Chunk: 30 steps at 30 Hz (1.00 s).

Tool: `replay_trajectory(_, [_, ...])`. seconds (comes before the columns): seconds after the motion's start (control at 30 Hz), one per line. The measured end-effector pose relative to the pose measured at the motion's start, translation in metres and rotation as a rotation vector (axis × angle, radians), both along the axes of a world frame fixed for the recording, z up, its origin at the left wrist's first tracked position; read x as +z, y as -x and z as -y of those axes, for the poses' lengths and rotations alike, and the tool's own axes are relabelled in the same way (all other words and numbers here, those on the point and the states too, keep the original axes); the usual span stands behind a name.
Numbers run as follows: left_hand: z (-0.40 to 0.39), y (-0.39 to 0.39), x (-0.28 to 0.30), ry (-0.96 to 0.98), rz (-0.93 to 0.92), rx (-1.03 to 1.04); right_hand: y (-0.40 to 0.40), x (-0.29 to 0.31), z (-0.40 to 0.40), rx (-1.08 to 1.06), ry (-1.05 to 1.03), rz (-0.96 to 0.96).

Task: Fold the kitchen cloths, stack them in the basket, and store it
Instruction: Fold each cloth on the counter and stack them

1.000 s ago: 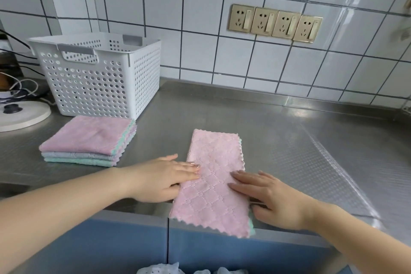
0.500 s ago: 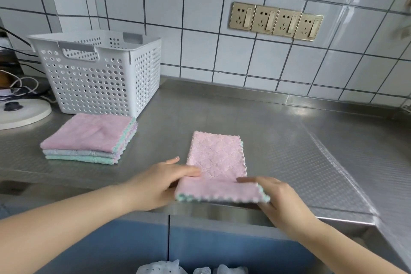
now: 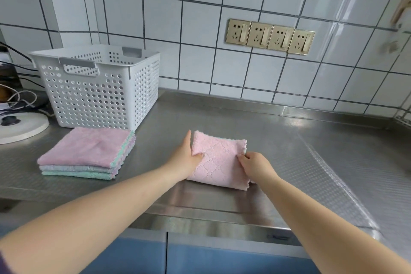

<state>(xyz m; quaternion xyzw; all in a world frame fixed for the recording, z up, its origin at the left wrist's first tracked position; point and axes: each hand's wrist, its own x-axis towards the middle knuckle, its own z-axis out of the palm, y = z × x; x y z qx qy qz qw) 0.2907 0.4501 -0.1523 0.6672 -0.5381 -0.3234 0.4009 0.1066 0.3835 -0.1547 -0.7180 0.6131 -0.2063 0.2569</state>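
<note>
A pink kitchen cloth (image 3: 219,163) lies folded into a small square on the steel counter (image 3: 311,153). My left hand (image 3: 185,155) holds its left edge, thumb on top and fingers along the side. At the cloth's right edge my right hand (image 3: 253,165) pinches the top layer. To the left sits a stack of folded cloths (image 3: 89,153), pink on top with grey and green below. Behind that stack stands a white perforated basket (image 3: 97,91); its inside is mostly hidden.
A white round appliance base (image 3: 20,125) with cables sits at the far left. The tiled wall carries a row of gold sockets (image 3: 270,36). Blue cabinet fronts (image 3: 200,256) run below the counter's front edge.
The long pink cloth was folded in half away from me: both hands lifted its near end and carried it onto the far end. My hands now sit at the folded cloth's sides.
</note>
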Motion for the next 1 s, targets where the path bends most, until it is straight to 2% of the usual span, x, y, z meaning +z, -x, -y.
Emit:
replay_trajectory(0.1, [0.017, -0.009, -0.009, -0.137, -0.006, 0.051, -0.003, 0.000, 0.008, -0.023, -0.071, -0.033])
replay_trajectory(0.3, [0.027, -0.013, -0.006, -0.208, -0.131, 0.046, 0.000, 0.005, 0.014, -0.034, -0.155, -0.046])
replay_trajectory(0.43, [0.037, -0.027, 0.001, -0.180, 0.109, 0.065, 0.007, 0.007, 0.027, -0.064, -0.041, -0.105])
replay_trajectory(0.73, [0.076, -0.028, 0.004, -0.093, 0.369, -0.007, 0.002, -0.002, 0.044, -0.043, 0.050, -0.096])
replay_trajectory(0.9, [0.084, -0.031, 0.004, -0.087, 0.461, -0.028, 0.005, 0.001, 0.052, 0.004, 0.087, -0.114])
replay_trajectory(1.0, [0.085, -0.033, 0.003, -0.074, 0.476, -0.037, 0.002, 0.002, 0.054, 0.001, 0.165, -0.055])
